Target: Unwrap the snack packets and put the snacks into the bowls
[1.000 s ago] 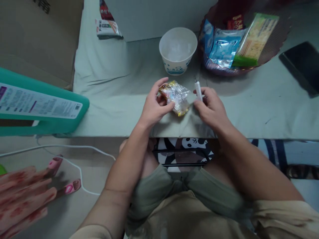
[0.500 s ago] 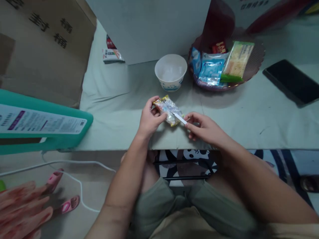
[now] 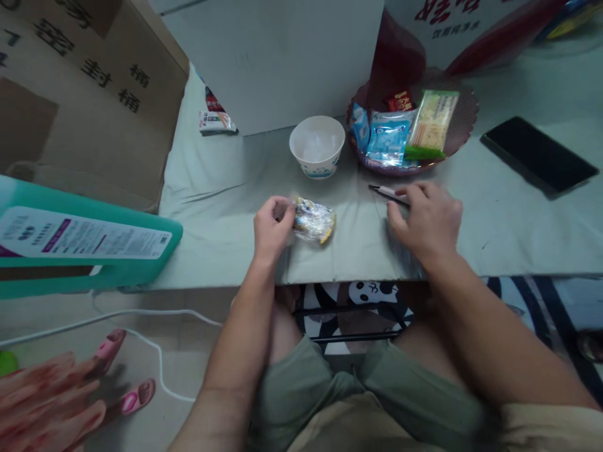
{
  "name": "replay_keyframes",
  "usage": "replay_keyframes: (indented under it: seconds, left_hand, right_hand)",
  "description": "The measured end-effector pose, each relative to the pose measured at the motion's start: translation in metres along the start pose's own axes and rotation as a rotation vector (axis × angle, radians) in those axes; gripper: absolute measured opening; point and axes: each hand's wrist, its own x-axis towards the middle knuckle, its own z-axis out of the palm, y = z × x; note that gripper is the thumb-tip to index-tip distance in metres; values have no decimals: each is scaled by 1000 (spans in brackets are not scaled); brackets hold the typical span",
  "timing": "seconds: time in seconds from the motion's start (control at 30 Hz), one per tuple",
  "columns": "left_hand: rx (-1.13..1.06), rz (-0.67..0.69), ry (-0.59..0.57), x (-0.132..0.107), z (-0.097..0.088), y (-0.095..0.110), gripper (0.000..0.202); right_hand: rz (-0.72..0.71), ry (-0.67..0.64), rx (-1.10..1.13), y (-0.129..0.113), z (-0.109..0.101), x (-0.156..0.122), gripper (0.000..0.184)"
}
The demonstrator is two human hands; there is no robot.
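Note:
My left hand (image 3: 269, 227) pinches the left end of a small crinkled clear-and-yellow snack packet (image 3: 315, 220) that rests on the pale green cloth-covered table (image 3: 226, 207). My right hand (image 3: 426, 216) lies to the right of the packet, apart from it, with its fingers closed on a thin white cutter (image 3: 389, 193) whose dark tip points left. A white paper bowl (image 3: 317, 145) stands just behind the packet.
A dark bowl of wrapped snacks (image 3: 409, 129) sits at the back right, a black phone (image 3: 537, 156) further right. A white box (image 3: 282, 56) and a cardboard box (image 3: 89, 94) stand behind. A teal container (image 3: 85, 245) juts in from the left. Another person's hand (image 3: 42, 402) shows bottom left.
My right hand has drawn the cutter away from the packet to the right and back. My left hand has lowered the packet onto the table. The view has tilted up.

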Motion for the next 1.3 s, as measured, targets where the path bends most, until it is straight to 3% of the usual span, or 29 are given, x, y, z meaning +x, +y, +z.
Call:
replay_keyframes:
  seconds: [0.07, 0.17, 0.27, 0.4, 0.53, 0.6, 0.67, 0.77, 0.83, 0.87, 0.97, 1.07, 1.13, 1.23, 1.3]
  left_hand:
    - [-187, -107, -29, -4, 3, 3, 9]
    - [-401, -275, -198, -9, 7, 10, 18]
    - [-420, -269, -203, -8, 8, 14, 20]
    - [-300, -205, 9, 2, -2, 7, 15]
    - [-123, -192, 120, 9, -16, -9, 21]
    - [-13, -74, 135, 9, -20, -13, 29]
    - [105, 133, 68, 7, -21, -15, 38]
    - [306, 374, -149, 4, -19, -15, 44]
    - [409, 435, -261, 3, -17, -14, 33]
    - [438, 452, -290, 2, -16, -13, 22]
    - [452, 523, -280, -3, -20, -6, 6]
    - [400, 657, -211, -17, -28, 8, 5]
    - [322, 738, -244, -28, -34, 18, 7]
    - [262, 745, -401, -43, -42, 28, 10]
    - [285, 620, -598, -47, -45, 31, 9]
  right_hand:
    - [-216, -57, 164, -6, 6, -4, 39]
    - [-477, -186, 338, -16, 15, -11, 53]
    - [-538, -237, 317, -18, 17, -13, 35]
    - [-501, -166, 336, 3, 4, -3, 21]
    - [-278, 36, 239, 27, -7, 3, 18]
    - [-204, 161, 206, 29, -9, 2, 22]
    - [-222, 206, 224, 22, -10, -1, 31]
    - [-364, 82, 252, 8, -8, -5, 46]
    - [-445, -38, 216, 1, -5, -6, 49]
    - [-472, -86, 191, -1, -4, -7, 41]
    - [-498, -134, 154, -3, -6, -8, 16]
    - [-524, -115, 169, -5, -19, -13, 15]
    - [-552, -173, 188, -6, -30, -18, 16]
    - [-544, -405, 218, -9, -43, -27, 26]
    - [-498, -574, 197, -11, -45, -31, 32]
